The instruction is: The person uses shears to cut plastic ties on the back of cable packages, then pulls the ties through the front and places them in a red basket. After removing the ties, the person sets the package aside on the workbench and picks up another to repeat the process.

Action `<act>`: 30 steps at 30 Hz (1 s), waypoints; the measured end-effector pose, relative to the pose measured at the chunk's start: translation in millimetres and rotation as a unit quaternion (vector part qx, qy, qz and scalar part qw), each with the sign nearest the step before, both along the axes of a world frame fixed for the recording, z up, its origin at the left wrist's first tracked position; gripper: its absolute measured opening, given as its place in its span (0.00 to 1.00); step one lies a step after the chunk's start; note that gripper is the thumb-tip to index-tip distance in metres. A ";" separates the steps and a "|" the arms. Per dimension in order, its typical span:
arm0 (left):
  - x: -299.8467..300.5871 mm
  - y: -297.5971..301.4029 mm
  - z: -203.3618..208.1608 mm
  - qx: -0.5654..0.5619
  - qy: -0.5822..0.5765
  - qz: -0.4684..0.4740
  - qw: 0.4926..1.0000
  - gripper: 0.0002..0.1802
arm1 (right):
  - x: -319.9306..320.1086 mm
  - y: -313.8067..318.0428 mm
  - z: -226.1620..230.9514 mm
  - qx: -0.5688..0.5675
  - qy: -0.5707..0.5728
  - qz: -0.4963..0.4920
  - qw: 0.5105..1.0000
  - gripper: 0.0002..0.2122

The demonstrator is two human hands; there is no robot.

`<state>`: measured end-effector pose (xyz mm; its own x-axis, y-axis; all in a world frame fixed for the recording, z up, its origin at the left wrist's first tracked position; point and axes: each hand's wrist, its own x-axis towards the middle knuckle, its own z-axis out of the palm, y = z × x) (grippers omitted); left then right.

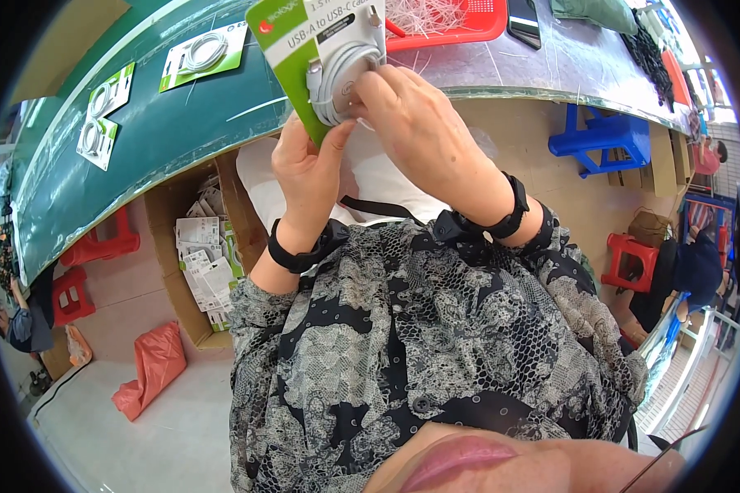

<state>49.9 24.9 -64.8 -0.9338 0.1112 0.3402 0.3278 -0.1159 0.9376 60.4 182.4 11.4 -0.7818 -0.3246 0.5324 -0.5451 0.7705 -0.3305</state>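
Observation:
A green-and-white backing card (289, 51) with a coiled white USB cable (330, 87) on its front is held up above the table's near edge. My left hand (308, 168) grips the card's lower edge, its thumb at the bottom of the coil. From the right, my right hand (426, 130) reaches over the card with bent fingers closed against the coil's right side. A small white bit shows under those fingertips, but what they pinch is hidden. More carded cables lie on the green tabletop to the left, one larger card (204, 54) and two smaller ones (99, 141).
A red basket (485, 18) of thin white strips sits on the table (534, 78), beside a dark phone-like object (524, 23). Below is an open carton (173, 287) of packaged cards. A blue stool (604, 138), red stools (631, 261) and other people are around.

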 end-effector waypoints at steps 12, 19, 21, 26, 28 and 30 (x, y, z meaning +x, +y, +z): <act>5.7 -0.4 20.8 0.328 -0.198 -0.158 0.910 0.19 | -25.5 41.4 -31.3 -0.378 -0.241 0.081 0.890 0.12; 11.7 -1.2 25.5 0.308 -0.206 -0.177 0.912 0.20 | -19.9 23.7 -45.6 -0.454 -0.189 0.223 0.842 0.20; 12.7 0.1 27.4 0.313 -0.198 -0.174 0.912 0.20 | -19.5 22.5 -47.6 -0.439 -0.171 0.195 0.860 0.20; 11.4 0.1 33.3 0.274 -0.157 -0.154 0.936 0.20 | -17.1 24.6 -65.2 -0.417 -0.198 0.129 0.878 0.20; 7.7 1.2 29.4 0.285 -0.183 -0.150 0.929 0.21 | -18.9 27.6 -71.4 -0.424 -0.227 0.125 0.868 0.19; 5.1 2.3 29.3 0.288 -0.199 -0.149 0.925 0.21 | -20.1 26.5 -69.8 -0.355 -0.133 0.152 0.913 0.18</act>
<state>55.0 27.2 -35.4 -0.9549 0.2910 0.0582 -0.1573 -0.6625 0.7324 40.3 208.9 -58.3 -0.8460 -0.1942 0.4966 -0.5247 0.1371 -0.8402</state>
